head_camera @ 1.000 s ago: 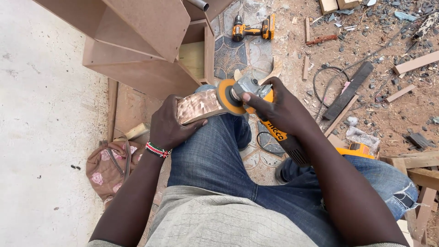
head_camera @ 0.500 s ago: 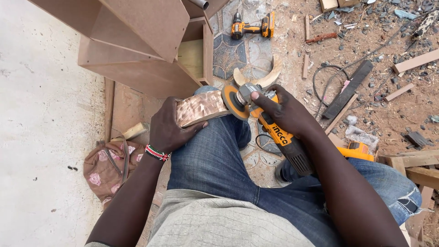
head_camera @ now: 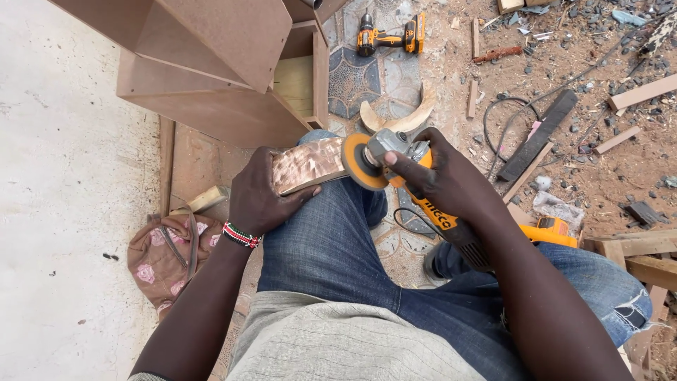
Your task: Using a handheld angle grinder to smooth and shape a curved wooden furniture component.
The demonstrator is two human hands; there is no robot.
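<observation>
While left hand (head_camera: 257,197) presses carved wood piece (head_camera: 309,164) onto thigh, right hand (head_camera: 441,176) clamps grinder (head_camera: 395,159); dirt ground (head_camera: 599,169) littered.

The wood piece's (head_camera: 308,164) near end hides under the left hand (head_camera: 261,194) (grip unclear).

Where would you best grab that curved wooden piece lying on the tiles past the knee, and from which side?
Grip the curved wooden piece at the thick middle of its arc, coming down from above. It lies flat on the patterned tiles with both tapered tips pointing away, so the broad belly is probably the firmest hold, clear of the grinder nearby.
</observation>
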